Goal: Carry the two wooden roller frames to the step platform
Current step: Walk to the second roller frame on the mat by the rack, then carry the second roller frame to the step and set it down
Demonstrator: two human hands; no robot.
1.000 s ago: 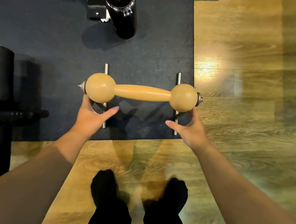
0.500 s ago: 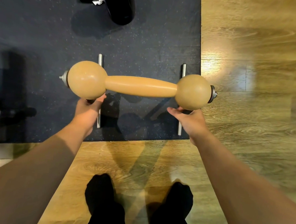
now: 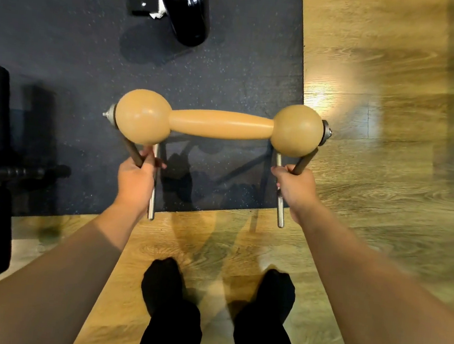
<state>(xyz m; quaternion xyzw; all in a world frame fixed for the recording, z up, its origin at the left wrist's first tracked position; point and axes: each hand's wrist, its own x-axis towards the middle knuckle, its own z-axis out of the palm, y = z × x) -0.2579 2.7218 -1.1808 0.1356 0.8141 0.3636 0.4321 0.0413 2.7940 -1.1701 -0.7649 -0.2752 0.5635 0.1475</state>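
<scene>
Roller frame lifted, ready to carry

Over the dark speckled rubber mat (image 3: 231,68), the tan wooden dumbbell-shaped roller frame (image 3: 219,125) has risen just above both fists: left hand (image 3: 134,180) and right hand (image 3: 295,189) now clench its metal legs.

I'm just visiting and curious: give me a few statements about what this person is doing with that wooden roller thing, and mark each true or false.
1. Both hands grip the frame's dark side bars. True: left hand, right hand.
2. The wooden roller has a ball at each end. True.
3. The dark bottle lies on its side on the wooden floor. False: it stands on the dark mat.
4. The person wears white shoes. False: the feet are in black.
</scene>
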